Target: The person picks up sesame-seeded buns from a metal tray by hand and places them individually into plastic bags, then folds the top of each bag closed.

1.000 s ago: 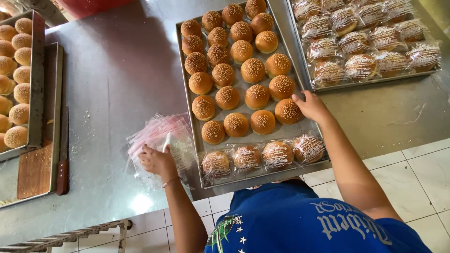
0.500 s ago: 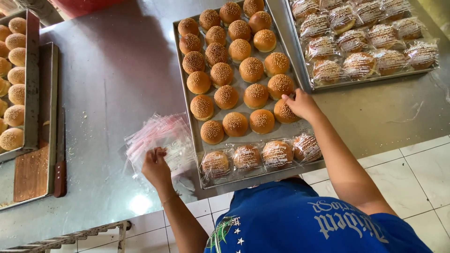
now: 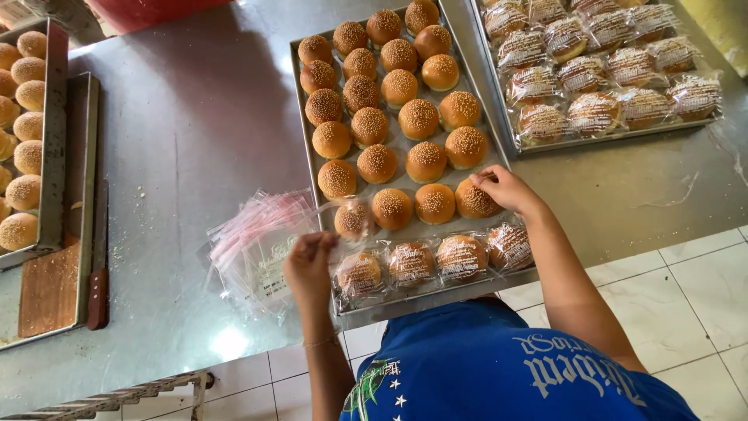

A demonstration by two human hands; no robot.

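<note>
A metal tray (image 3: 421, 295) holds rows of bare sesame buns, with several bagged buns (image 3: 461, 257) along its near edge. My right hand (image 3: 505, 187) grips the sesame bun (image 3: 472, 203) at the right end of the nearest bare row. My left hand (image 3: 310, 269) is raised at the tray's near left corner. It pinches a clear plastic bag (image 3: 336, 226) that stretches up over a bun. A loose stack of clear bags (image 3: 253, 249) lies on the steel table (image 3: 195, 117) just left of that hand.
A second tray (image 3: 500, 117) full of bagged buns stands at the back right. Trays of bare buns (image 3: 23, 156) sit at the far left above a wooden board (image 3: 48, 290) and a knife (image 3: 98, 288). White floor tiles (image 3: 701, 273) lie below the table's edge.
My left hand has lifted a clear bag from the stack and moved right toward the tray. My right hand has closed onto the bun at the row's right end.
</note>
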